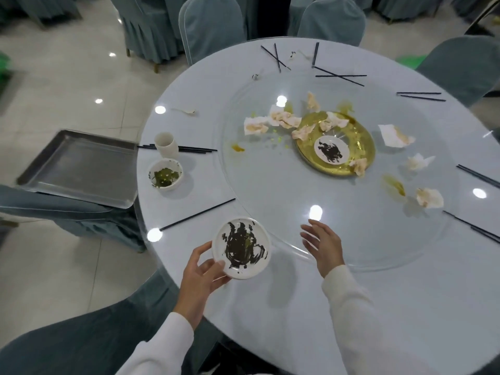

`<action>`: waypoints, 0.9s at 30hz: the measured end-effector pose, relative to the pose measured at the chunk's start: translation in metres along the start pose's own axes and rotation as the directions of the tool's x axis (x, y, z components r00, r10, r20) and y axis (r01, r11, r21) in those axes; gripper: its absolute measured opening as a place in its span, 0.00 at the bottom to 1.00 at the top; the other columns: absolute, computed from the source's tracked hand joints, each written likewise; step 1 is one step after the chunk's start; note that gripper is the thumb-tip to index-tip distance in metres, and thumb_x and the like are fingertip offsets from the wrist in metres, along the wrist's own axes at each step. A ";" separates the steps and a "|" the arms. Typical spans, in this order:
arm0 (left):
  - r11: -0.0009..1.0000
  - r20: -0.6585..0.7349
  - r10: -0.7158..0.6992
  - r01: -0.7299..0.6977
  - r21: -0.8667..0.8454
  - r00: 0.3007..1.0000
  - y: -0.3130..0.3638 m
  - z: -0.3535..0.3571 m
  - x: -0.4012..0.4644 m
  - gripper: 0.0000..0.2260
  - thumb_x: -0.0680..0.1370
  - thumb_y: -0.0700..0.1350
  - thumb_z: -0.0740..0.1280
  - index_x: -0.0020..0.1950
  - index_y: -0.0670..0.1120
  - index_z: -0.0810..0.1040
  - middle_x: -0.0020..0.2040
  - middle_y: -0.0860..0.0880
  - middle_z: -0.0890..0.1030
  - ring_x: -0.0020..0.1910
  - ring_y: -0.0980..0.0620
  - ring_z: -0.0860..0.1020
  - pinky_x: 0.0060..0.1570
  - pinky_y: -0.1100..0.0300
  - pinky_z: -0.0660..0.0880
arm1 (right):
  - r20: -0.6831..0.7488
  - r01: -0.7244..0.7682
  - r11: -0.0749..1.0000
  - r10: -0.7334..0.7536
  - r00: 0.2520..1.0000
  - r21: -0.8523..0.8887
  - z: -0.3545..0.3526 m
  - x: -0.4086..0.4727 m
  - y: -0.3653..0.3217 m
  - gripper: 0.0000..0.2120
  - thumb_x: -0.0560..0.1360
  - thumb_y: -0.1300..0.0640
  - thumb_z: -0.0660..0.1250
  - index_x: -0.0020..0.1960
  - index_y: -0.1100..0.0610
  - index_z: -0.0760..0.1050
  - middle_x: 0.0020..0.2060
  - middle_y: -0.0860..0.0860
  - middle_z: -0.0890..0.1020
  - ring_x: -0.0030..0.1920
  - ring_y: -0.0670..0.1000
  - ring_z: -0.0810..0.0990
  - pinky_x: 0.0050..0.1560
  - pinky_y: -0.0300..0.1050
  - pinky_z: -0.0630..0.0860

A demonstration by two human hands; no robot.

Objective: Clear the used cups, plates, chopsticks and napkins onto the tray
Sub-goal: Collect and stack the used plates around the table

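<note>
My left hand [200, 277] grips a small white plate [241, 249] smeared with dark sauce, held just above the table's near edge. My right hand [323, 246] hovers open over the glass turntable's rim, holding nothing. An empty metal tray [78, 167] rests on a chair at the left. Beside it on the table stand a white cup [166, 144] and a white bowl [165, 175] with green leftovers. A gold plate [335, 143] on the turntable carries another sauce-stained small dish [331, 150]. Crumpled napkins [284, 119] and black chopsticks [197, 214] lie scattered about.
The round table [270, 307] has a glass turntable [338, 226] with yellow sauce spills. Chairs with teal covers [213, 25] ring the table. More chopsticks [339, 76] lie along the far and right edges. A small white spoon [186, 111] lies at the left edge.
</note>
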State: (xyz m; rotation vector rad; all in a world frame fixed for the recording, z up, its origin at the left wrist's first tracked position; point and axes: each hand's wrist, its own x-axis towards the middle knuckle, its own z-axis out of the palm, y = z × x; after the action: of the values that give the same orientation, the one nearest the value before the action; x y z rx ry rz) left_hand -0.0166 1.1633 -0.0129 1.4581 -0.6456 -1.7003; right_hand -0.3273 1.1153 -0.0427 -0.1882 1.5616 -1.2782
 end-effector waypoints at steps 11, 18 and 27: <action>0.999 -0.166 0.038 -0.042 -0.021 0.985 0.031 0.015 0.031 0.19 0.80 0.39 0.73 0.62 0.61 0.80 0.55 0.46 0.88 0.53 0.44 0.87 0.45 0.55 0.85 | -0.044 -0.021 0.990 0.027 0.999 0.136 0.016 0.148 -0.065 0.15 0.84 0.59 0.67 0.69 0.62 0.77 0.57 0.58 0.87 0.57 0.59 0.87 0.59 0.51 0.83; 0.999 -0.227 0.035 -0.041 -0.021 0.973 0.034 0.017 0.043 0.21 0.77 0.41 0.74 0.67 0.58 0.78 0.56 0.44 0.87 0.54 0.42 0.87 0.47 0.55 0.85 | -0.105 -0.088 0.976 0.110 0.988 0.200 0.034 0.214 -0.095 0.10 0.83 0.61 0.69 0.63 0.62 0.75 0.59 0.60 0.85 0.46 0.54 0.87 0.44 0.42 0.83; 0.998 -0.237 -0.001 -0.015 -0.066 0.971 0.027 0.020 0.056 0.23 0.73 0.46 0.78 0.65 0.61 0.79 0.60 0.42 0.86 0.57 0.39 0.86 0.49 0.51 0.85 | -0.247 -0.145 0.973 0.188 0.951 0.180 0.046 0.253 -0.121 0.13 0.78 0.57 0.75 0.60 0.61 0.83 0.50 0.52 0.88 0.33 0.43 0.81 0.26 0.33 0.70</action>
State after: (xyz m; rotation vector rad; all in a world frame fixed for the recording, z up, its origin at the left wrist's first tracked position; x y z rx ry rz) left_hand -0.0312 1.1005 -0.0192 1.5777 -0.4590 -1.4969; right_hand -0.4563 0.8672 -0.0955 0.2214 1.6489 -1.3261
